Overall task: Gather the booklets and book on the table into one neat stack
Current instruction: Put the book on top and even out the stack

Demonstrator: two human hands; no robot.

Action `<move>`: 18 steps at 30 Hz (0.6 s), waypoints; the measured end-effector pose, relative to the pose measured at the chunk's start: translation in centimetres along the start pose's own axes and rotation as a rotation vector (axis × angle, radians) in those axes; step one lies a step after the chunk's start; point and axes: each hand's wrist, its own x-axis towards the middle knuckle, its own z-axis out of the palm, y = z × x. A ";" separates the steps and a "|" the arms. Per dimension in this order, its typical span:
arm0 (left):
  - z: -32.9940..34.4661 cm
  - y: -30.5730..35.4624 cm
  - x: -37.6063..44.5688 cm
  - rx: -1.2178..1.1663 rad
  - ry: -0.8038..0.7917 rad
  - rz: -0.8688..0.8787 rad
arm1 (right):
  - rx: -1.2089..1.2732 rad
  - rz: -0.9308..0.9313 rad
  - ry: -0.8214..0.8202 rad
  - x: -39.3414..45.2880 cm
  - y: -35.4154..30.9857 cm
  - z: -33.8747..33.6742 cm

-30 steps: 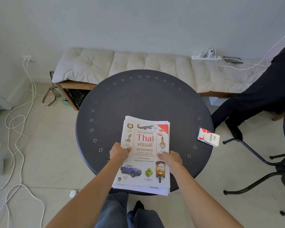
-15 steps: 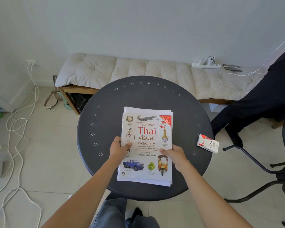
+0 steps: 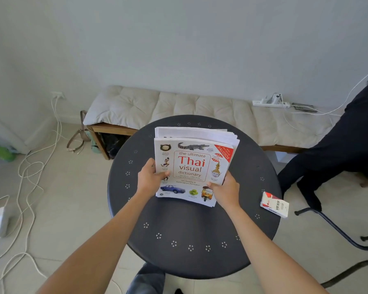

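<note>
A white Thai visual dictionary book (image 3: 191, 166) lies on top of a pile of white booklets (image 3: 193, 133), whose far edges fan out behind it. The whole stack is tilted up, its near edge low over the round dark table (image 3: 179, 230). My left hand (image 3: 150, 178) grips the stack's left edge, thumb on the cover. My right hand (image 3: 224, 190) grips the lower right corner, thumb on the cover too.
A red and white small box (image 3: 274, 205) sits at the table's right edge. Behind the table stands a cushioned bench (image 3: 179, 105) with a power strip (image 3: 270, 101). A person in dark clothes (image 3: 338, 145) is at the right, near chair legs (image 3: 348, 240). Cables (image 3: 28, 170) trail across the floor on the left.
Both hands have carried the stack from the table's near edge toward its far side and tipped it up, so the booklets' far edges now show behind the book.
</note>
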 end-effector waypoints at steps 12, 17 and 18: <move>-1.5 -2.6 -0.6 0.058 0.089 0.127 | 0.021 -0.065 0.010 -1.0 -0.8 2.5; -1.4 -3.0 -0.8 0.091 0.045 0.135 | -0.011 -0.048 -0.003 -1.1 -0.1 2.6; -1.3 -3.2 -0.9 0.092 0.042 0.136 | -0.019 -0.045 -0.002 -1.1 0.2 2.5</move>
